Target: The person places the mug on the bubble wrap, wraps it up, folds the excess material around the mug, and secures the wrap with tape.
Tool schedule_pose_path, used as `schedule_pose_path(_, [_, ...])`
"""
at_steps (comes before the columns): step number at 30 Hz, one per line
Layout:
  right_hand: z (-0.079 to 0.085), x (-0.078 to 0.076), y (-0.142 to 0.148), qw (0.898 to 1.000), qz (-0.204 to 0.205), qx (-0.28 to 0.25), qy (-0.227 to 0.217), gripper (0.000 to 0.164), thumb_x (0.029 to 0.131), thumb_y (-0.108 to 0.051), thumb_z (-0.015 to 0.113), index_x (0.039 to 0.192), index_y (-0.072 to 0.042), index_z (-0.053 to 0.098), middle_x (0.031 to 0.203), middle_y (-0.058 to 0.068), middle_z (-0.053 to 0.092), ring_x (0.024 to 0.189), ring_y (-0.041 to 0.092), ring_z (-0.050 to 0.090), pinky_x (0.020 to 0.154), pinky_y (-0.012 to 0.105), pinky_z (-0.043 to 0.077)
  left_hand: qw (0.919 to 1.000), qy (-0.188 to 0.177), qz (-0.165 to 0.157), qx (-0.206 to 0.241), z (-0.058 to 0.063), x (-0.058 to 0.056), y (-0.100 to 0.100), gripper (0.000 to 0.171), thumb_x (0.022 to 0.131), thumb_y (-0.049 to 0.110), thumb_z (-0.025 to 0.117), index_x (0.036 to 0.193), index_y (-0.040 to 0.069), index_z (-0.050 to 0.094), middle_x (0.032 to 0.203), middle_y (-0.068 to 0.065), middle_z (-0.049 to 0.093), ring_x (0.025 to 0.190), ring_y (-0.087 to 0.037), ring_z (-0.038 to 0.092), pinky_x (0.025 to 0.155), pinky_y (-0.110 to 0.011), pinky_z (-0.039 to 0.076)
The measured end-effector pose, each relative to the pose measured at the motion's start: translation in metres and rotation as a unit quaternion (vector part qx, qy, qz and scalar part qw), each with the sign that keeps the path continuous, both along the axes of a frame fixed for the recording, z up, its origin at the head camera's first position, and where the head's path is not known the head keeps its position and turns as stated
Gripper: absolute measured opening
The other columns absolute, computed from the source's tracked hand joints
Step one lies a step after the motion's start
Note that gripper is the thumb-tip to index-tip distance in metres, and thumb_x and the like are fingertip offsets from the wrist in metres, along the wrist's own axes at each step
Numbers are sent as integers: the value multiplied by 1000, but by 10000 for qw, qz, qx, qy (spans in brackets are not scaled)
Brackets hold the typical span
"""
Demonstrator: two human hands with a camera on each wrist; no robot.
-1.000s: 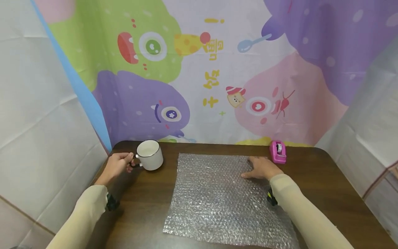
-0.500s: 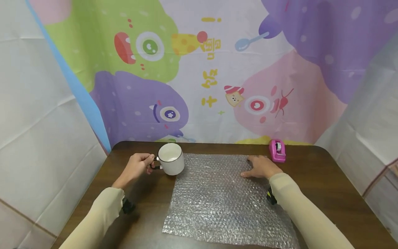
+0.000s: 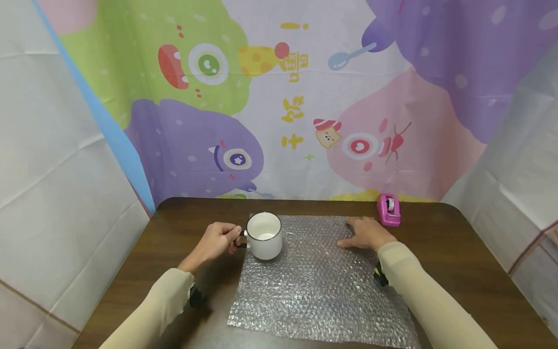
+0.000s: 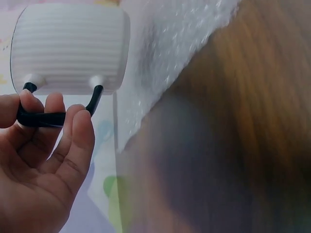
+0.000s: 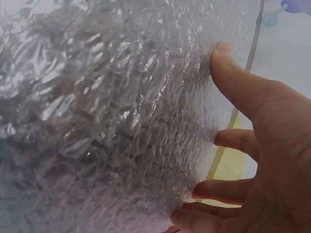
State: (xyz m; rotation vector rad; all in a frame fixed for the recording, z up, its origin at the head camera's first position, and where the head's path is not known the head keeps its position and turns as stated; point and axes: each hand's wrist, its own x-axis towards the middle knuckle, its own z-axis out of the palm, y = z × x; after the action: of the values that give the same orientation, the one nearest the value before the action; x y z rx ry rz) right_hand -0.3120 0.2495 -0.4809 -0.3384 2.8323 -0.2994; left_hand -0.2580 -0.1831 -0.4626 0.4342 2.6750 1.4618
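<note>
1. A white mug (image 3: 264, 248) is held upright, mouth up, over the far left part of a bubble wrap sheet (image 3: 322, 295), at about 10 o'clock from the sheet's middle in the head view.
2. The mug is gripped by the left hand (image 3: 216, 240): its black handle (image 4: 43, 120), which points to 9 o'clock, is pinched between thumb and fingers.
3. Whether the mug's base is touching the wrap or is kept just above it cannot be told.
4. The far right part of the sheet, at about 1 o'clock from its middle, is touched by the right hand (image 3: 367, 233). Its thumb is spread wide from the straight fingers, and nothing is grasped.
5. The key relation is judged to be mug to sheet: the sheet's middle is found at about 4 o'clock from the mug. The left hand is nearer to the mug, while the right is set well apart at 3 o'clock.
6. A pink tape dispenser (image 3: 389, 219) is placed on the brown tabletop (image 3: 457, 252), just beside the right hand at about 1 o'clock.
</note>
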Motion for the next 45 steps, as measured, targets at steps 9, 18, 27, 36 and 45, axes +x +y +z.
schedule_pose_path(9, [-2,-1,1,9999,80,59,34,92,86,-59,76,148,2,49,150,28,51,141,52,43,116,66,34,9995,-15,-307,31,-6,3,25,38,106,18,56,73,2,67,64,-10,65,55,-20,63,58,-38,58])
schedule_pose_path(18, [-2,1,1,9999,103,71,63,91,86,-58,76,148,3,49,149,29,52,140,51,45,116,65,35,9979,-25,-643,41,-8,4,49,39,107,19,54,74,2,68,65,-13,64,58,-22,64,57,-35,56])
schedule_pose_path(27, [0,1,-3,9998,60,149,136,90,85,-60,76,147,1,52,148,27,54,140,51,45,117,65,34,9957,55,-920,-3,-6,5,73,38,107,20,54,76,5,69,66,-11,66,60,-28,67,61,-32,56])
schedule_pose_path(36, [2,2,-3,9996,95,194,207,88,85,-59,77,145,2,53,146,27,55,139,51,47,117,65,33,9946,70,-1037,-65,-9,3,92,38,108,22,53,78,6,70,67,-9,67,60,-24,67,60,-29,55])
schedule_pose_path(45, [0,-1,-2,9997,24,174,166,89,85,-60,76,146,0,53,148,27,54,140,52,44,117,66,33,9928,5,-1197,-31,-14,-3,107,39,108,24,52,79,6,71,72,-10,71,59,-19,66,60,-32,58])
